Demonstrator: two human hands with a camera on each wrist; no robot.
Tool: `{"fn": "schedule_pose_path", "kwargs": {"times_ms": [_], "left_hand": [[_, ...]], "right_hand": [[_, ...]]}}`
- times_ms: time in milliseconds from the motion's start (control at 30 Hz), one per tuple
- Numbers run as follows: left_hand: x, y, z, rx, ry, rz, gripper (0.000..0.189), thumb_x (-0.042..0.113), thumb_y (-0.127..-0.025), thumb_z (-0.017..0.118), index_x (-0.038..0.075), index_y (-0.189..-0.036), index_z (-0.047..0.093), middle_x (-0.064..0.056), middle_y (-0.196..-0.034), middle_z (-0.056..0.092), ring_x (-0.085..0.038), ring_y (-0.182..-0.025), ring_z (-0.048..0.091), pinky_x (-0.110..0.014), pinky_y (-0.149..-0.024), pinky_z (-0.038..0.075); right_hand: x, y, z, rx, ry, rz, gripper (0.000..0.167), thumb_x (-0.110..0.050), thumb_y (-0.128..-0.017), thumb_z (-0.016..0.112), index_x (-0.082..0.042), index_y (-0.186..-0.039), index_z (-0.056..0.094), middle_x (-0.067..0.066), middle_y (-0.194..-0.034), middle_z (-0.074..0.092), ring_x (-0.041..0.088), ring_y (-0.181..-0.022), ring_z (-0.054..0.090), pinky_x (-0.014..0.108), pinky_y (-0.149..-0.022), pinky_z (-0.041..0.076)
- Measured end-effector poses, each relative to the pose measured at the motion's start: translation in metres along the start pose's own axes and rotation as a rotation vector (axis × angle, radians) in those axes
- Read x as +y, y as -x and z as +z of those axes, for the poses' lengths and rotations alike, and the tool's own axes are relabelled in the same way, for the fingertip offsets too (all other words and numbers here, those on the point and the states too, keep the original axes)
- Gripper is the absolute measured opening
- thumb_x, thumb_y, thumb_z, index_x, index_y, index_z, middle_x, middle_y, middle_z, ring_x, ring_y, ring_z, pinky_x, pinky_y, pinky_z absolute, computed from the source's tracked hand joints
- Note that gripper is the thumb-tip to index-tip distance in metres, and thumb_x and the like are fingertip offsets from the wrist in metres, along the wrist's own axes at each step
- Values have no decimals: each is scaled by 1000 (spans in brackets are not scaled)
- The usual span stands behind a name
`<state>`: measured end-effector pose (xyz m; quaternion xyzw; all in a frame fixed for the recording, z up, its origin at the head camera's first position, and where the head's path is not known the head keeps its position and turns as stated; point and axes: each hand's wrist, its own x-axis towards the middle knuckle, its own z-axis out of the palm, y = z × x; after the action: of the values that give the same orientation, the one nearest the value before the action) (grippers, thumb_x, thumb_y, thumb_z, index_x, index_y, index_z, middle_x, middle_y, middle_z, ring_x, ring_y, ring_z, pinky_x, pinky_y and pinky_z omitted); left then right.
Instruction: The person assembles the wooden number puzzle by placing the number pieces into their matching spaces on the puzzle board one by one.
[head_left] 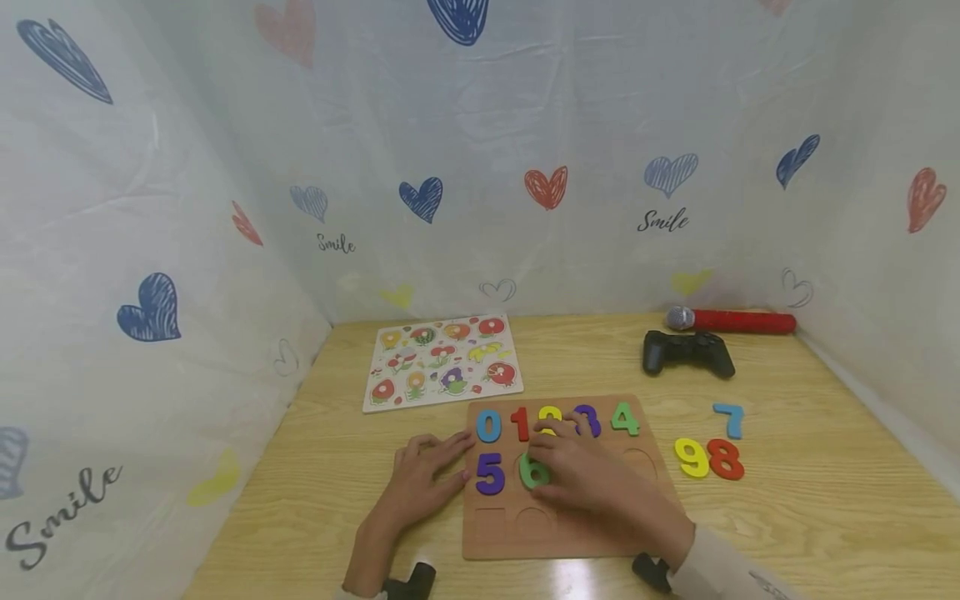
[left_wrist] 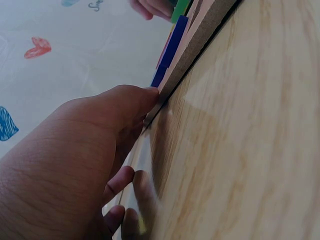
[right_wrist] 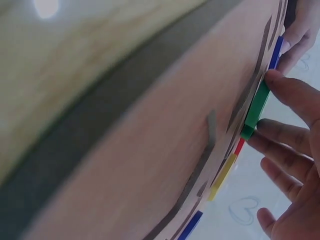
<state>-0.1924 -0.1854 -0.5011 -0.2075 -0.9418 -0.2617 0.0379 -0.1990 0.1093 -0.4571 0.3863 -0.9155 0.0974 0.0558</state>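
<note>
A brown wooden number board [head_left: 585,537] lies on the table with 0, 1, 2, 3 and 4 in its top row. My right hand [head_left: 581,468] is over its middle, pinching the green number 6 [right_wrist: 257,107] between thumb and fingers; part of the 6 is hidden. Left of it sits the purple number 5 [head_left: 490,474]. Fingertips of my left hand [head_left: 422,482] touch the board's left edge. The right hand partly covers the yellow 2 [head_left: 551,414] and purple 3 [head_left: 594,421]. Empty recesses show in the bottom row.
Right of the board lie a blue 7 [head_left: 731,420], a yellow 9 [head_left: 691,458] and a red 8 [head_left: 725,460]. Farther back are a black game controller [head_left: 687,352] and a red microphone [head_left: 742,322]. A fruit puzzle board [head_left: 390,392] lies at the back left.
</note>
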Motion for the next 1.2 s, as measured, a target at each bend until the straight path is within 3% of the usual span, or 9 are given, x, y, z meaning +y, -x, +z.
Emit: {"fn": "schedule_pose_path", "kwargs": {"times_ms": [433,1200], "left_hand": [[2,-2,-1,2,-19,4,50,53,-98,56,33,-144,55,19,-151,45,-17,-120,39,-49,-91,28],[2,-1,-1,4,9,1,50,52,-98,58,32,-144,56,17,-151,46,-19,-121,38,-50,-92,27]], "right_hand": [[-4,-5,1,12,-11,-5,47,-46,-83,79,-13,-116,73,-1,-115,71,26,-126,48,62,-103,27],[-12,-5,3,28,5,74,42,-46,-83,79,-14,-109,76,-1,-112,71,26,-121,50,60,-100,30]]}}
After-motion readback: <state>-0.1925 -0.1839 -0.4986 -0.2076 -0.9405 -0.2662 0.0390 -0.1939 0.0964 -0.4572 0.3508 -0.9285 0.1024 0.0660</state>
